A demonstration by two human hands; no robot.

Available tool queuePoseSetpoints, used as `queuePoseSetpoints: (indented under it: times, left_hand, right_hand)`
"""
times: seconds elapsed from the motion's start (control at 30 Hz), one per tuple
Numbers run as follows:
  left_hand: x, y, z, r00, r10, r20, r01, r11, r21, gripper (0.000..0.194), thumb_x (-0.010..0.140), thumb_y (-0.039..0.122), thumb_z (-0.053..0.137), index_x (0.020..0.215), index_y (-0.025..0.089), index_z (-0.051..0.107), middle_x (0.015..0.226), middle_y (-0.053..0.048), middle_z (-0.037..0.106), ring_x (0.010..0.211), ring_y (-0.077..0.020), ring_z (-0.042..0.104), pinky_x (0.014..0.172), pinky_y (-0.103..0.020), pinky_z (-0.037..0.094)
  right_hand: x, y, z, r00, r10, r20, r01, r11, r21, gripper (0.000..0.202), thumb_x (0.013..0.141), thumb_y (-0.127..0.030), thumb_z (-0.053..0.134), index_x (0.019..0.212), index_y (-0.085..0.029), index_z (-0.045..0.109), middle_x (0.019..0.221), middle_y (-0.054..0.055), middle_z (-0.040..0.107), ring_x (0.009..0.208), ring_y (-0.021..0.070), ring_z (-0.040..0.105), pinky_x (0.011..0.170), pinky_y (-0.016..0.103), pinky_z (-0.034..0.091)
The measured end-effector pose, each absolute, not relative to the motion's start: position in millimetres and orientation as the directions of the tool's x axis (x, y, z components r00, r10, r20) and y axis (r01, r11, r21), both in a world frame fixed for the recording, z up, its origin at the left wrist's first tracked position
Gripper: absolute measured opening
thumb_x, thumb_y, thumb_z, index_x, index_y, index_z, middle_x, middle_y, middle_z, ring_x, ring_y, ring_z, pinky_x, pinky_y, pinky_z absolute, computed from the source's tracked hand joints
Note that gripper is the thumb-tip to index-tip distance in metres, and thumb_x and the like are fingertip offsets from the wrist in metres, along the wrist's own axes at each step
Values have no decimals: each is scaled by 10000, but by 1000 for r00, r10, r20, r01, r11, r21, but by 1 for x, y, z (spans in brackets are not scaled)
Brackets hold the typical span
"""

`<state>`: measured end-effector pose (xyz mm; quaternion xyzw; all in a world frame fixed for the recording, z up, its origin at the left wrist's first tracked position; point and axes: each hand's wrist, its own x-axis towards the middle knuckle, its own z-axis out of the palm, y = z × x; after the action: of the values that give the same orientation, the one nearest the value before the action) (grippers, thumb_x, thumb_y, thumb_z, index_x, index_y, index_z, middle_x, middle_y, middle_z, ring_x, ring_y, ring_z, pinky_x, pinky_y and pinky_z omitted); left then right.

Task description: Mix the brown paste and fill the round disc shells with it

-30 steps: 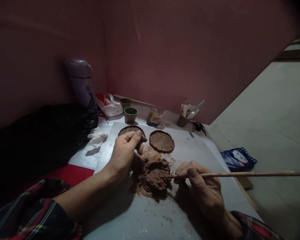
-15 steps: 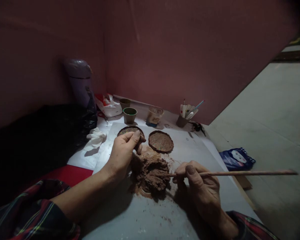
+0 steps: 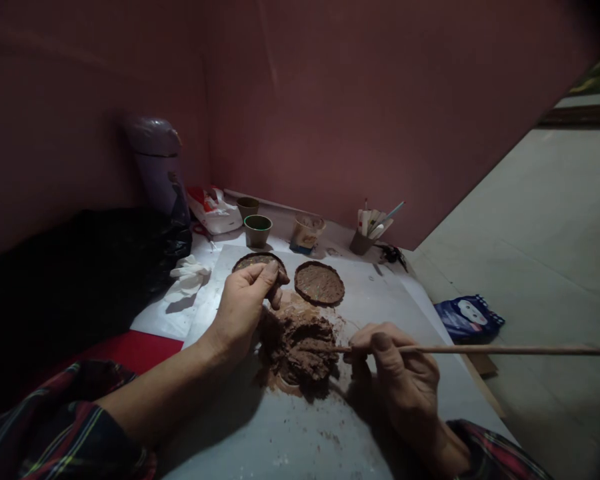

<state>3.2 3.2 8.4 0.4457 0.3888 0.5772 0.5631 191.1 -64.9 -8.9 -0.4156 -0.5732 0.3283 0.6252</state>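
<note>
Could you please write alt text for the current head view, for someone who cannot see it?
A person's right hand holds a long, thin brown stick against a rough mound of brown, clay-like material, while the left hand is curled beside the mound. Beyond it, two round brown discs with raised rims lie on a pale sheet.

White-covered table [image 3: 280,433] with brown mound [image 3: 305,353], two brown discs [image 3: 319,283], cups [image 3: 258,237] and plastic bag [image 3: 223,217].

Dusky pink walls [image 3: 360,120] meet in a dim corner behind the white-covered bench [image 3: 395,300]; pale tiled floor [image 3: 535,220] spreads out at right.
</note>
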Motion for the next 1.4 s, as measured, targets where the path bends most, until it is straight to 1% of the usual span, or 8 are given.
queuePoseSetpoints:
  times: [0.17, 0.4, 0.57, 0.73, 0.93, 1.13, 1.3, 1.4]
  left_hand:
    - [3, 3, 7, 34, 996, 83, -307, -68, 949, 274, 806, 382, 594, 684, 136, 596, 497, 25, 479, 432, -67, 356, 423, -206, 245]
    - [3, 3, 7, 51, 996, 69, -317, -49, 947, 277, 821, 383, 573, 702, 133, 586, 507, 24, 478, 440, -63, 353, 422, -195, 243]
    - [3, 3, 9, 39, 996, 77, -327, -60, 943, 274, 807, 374, 590, 679, 131, 585, 499, 24, 479, 453, -71, 387, 441, -194, 276]
    - [3, 3, 9, 43, 996, 73, -317, -55, 947, 275, 811, 376, 587, 683, 133, 588, 488, 31, 477, 435, -68, 377, 445, -197, 278]
    - [3, 3, 8, 34, 995, 89, -295, -75, 953, 266, 825, 362, 566, 689, 134, 586, 507, 18, 486, 479, -77, 400, 468, -193, 303]
    - [3, 3, 8, 46, 996, 75, -303, -58, 951, 273, 825, 370, 569, 688, 135, 584, 496, 28, 472, 443, -63, 363, 438, -192, 265]
    - [3, 2, 9, 50, 996, 71, -307, -52, 950, 275, 817, 381, 579, 692, 135, 585, 498, 30, 468, 440, -65, 372, 434, -195, 278]
    - [3, 2, 9, 58, 997, 58, -303, -38, 952, 282, 820, 392, 570, 698, 137, 577, 506, 32, 459, 439, -65, 367, 424, -192, 274]
  right_hand:
    - [196, -65, -14, 135, 893, 430, 217, 396, -892, 297, 889, -331, 529, 671, -164, 643, 555, 5, 549, 480, 111, 512, 412, 218, 420]
    - [198, -58, -12, 419, 839, 346, 9, 377, -926, 293, 828, -368, 611, 634, -148, 621, 502, -3, 569, 378, 105, 525, 291, 179, 377]
    - [196, -56, -10, 444, 803, 398, 2, 444, -896, 298, 836, -342, 603, 608, -151, 598, 525, -4, 568, 399, 93, 522, 323, 178, 394]
    - [194, -53, -9, 385, 891, 241, -21, 269, -963, 330, 761, -447, 662, 666, -135, 612, 483, 17, 603, 344, 113, 530, 288, 189, 402]
    - [200, -48, -1, 562, 800, 207, -119, 326, -938, 331, 725, -437, 689, 616, -142, 585, 412, -13, 567, 300, 97, 506, 249, 156, 355]
    - [197, -48, -7, 366, 919, 149, -121, 206, -971, 331, 738, -451, 684, 684, -133, 613, 479, 17, 620, 324, 97, 526, 286, 166, 398]
    - [197, -51, -6, 516, 817, 257, -88, 349, -933, 327, 735, -434, 689, 627, -138, 601, 466, -14, 577, 344, 91, 529, 271, 149, 376]
    - [200, -49, -3, 538, 809, 238, -148, 369, -918, 314, 735, -425, 684, 622, -145, 598, 469, -19, 576, 336, 87, 523, 266, 149, 371]
